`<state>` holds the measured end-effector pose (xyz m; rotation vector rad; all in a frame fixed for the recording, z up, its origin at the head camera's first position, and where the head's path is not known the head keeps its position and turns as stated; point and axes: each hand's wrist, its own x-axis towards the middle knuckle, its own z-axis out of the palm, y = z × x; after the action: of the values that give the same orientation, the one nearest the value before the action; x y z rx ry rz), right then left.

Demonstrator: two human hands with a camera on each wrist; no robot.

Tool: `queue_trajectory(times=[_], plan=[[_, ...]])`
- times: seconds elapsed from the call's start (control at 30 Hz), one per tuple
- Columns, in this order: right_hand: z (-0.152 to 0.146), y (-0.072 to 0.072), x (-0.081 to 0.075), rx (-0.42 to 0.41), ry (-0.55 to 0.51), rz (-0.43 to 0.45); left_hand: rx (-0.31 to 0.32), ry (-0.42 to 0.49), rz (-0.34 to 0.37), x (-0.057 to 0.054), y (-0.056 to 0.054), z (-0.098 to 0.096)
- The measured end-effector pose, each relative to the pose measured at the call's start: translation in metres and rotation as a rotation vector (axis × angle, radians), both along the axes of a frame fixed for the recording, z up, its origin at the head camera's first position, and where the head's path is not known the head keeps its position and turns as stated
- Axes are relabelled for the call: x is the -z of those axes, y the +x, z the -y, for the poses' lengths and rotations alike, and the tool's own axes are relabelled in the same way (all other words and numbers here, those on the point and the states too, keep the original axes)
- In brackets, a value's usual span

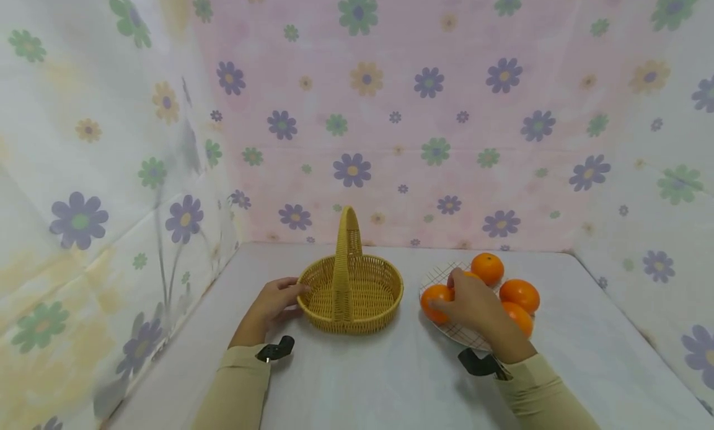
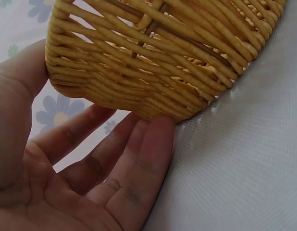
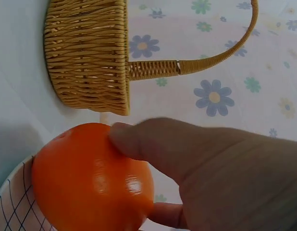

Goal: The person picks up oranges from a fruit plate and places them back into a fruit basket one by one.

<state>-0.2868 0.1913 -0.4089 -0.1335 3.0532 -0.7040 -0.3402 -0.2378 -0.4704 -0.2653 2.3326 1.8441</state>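
Observation:
A yellow wicker basket [image 1: 368, 321] with a tall arched handle stands on the table left of the plate; nothing lies inside it. My left hand [image 1: 279, 303] grips the basket's left end, thumb at the rim and fingers against the outside low on the wall, as the left wrist view shows. On the right, my right hand [image 1: 474, 303] holds an orange [image 3: 91, 178] at the left side of a white plate [image 1: 463, 338] with a grid pattern. Its thumb presses the fruit's near side, while the fingertips are mostly hidden behind it.
More oranges lie on the plate's back and right side, among them one at the back [image 1: 487, 269] and one at the right [image 1: 520, 295]. A white cloth [image 1: 357, 380] covers the table. Flower-printed curtains [image 1: 390, 126] hang behind and along both sides.

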Motion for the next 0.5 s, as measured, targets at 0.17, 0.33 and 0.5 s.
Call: queue_trajectory(times=[0.17,0.33,0.5], plan=[[-0.0019,0.0021,0.0,-0.053,-0.053,-0.003,-0.013,-0.029,0.01,0.0012,-0.0017,0.0013],[-0.0005,0.0049,0.0001,-0.107,-0.04,-0.008,-0.02,-0.053,0.016,0.0039,-0.0025,0.0025],[0.0021,0.0067,0.0004,-0.108,-0.074,0.04,-0.008,-0.042,0.006,0.0028,-0.0032,0.0019]])
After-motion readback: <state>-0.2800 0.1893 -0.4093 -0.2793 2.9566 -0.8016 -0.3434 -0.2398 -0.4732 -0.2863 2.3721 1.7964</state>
